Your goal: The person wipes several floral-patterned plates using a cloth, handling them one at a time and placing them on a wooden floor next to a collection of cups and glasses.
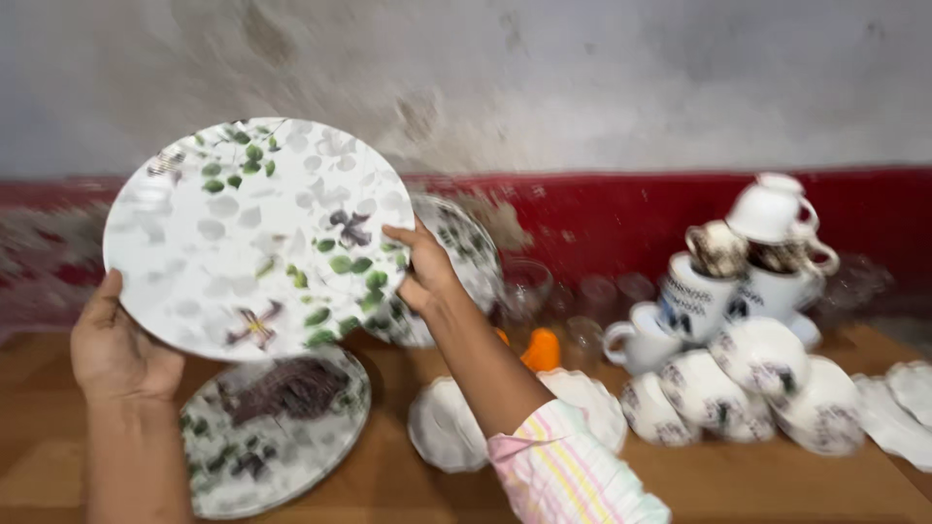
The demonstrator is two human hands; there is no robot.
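Both hands hold a floral plate (pixel 257 238) raised over the counter (pixel 388 480): left hand (pixel 115 349) grasping its lower left rim, right hand (pixel 424 267) its right rim. Another plate (pixel 272 427) lies below; stacked cups (pixel 738 359) sit far right.

A: Left hand (pixel 116 344)?
B: Raised, forearm bare and near upright, palm cupped, thumb up along the edge of what it grips.
A: Right hand (pixel 422 272)?
B: Arm reaches in from lower right, striped sleeve at the elbow, fingers curled, pinching the opposite edge.
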